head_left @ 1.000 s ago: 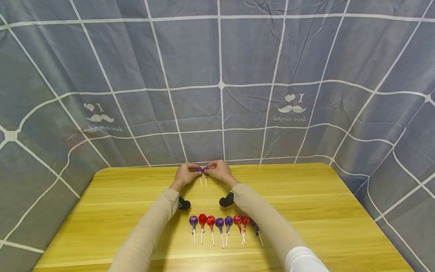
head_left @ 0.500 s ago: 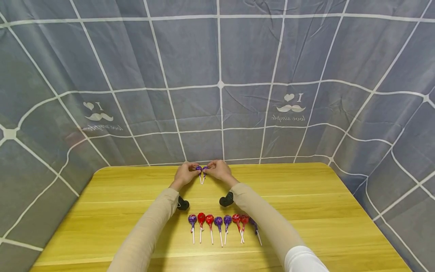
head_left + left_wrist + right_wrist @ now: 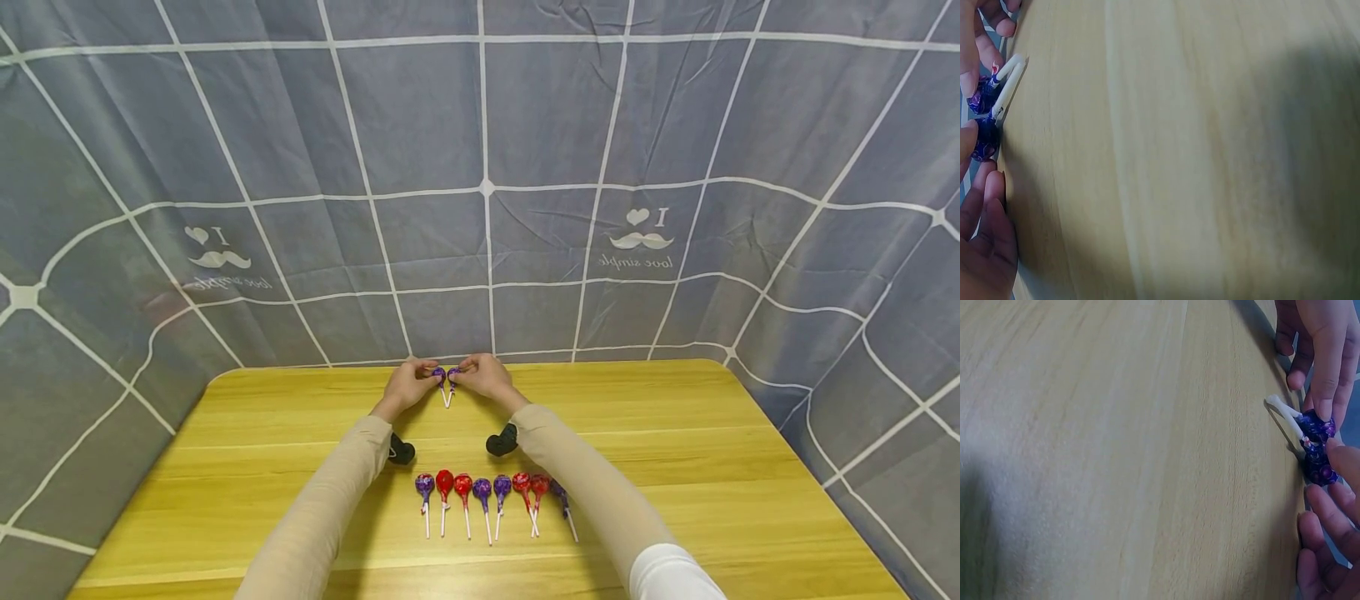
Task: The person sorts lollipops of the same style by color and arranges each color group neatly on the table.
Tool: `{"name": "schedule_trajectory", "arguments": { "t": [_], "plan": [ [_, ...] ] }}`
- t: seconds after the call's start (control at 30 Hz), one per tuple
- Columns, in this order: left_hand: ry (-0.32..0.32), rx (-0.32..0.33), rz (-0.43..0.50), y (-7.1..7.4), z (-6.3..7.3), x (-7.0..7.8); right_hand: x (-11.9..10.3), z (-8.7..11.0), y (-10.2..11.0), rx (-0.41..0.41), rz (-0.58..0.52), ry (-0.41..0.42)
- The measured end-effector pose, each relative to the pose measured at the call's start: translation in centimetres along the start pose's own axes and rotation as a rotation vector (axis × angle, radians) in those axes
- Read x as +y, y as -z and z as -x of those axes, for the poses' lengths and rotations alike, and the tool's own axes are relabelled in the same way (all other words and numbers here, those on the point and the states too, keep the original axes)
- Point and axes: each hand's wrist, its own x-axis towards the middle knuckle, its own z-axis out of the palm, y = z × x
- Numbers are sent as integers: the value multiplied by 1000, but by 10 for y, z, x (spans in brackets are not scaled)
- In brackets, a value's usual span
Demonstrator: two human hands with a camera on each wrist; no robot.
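Note:
Near the far edge of the table, my left hand (image 3: 408, 383) pinches a purple-wrapped lollipop (image 3: 985, 139) by its head between thumb and fingers. My right hand (image 3: 483, 377) pinches a second purple lollipop (image 3: 1319, 467) the same way, just to the right. The two heads are side by side, and the white sticks (image 3: 1286, 415) point back toward me, their ends meeting in a narrow V. Fingertips partly cover both candy heads in the head view.
Closer to me lies a row of several red and purple lollipops, among them a red lollipop (image 3: 445, 482) and a purple one (image 3: 482, 490). Two at the right have crossed sticks; my right sleeve (image 3: 592, 483) borders the last. A grey curtain (image 3: 450, 250) hangs behind the wooden table (image 3: 675, 467).
The two held lollipops' sticks stood apart at their ends a second ago; now those ends touch. Both hands keep nearly the same place, and the row lies as before.

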Motion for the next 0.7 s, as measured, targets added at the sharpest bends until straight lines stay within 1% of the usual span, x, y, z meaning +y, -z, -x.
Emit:
{"name": "schedule_trajectory", "arguments": {
  "t": [0.1,0.23,0.37,0.5,0.7],
  "plan": [
    [-4,3,-12,1,2,-2,-1,1,0,-5,-7,9],
    [-25,-3,-17,2,2,-2,0,1,0,8,-9,1],
    [-35,-4,4,3,3,-3,2,3,-1,17,-5,-5],
    [-35,13,9,4,5,-4,5,4,0,50,-27,6],
    [-13,31,4,5,18,-1,8,13,5,113,-46,67]
  ]
}}
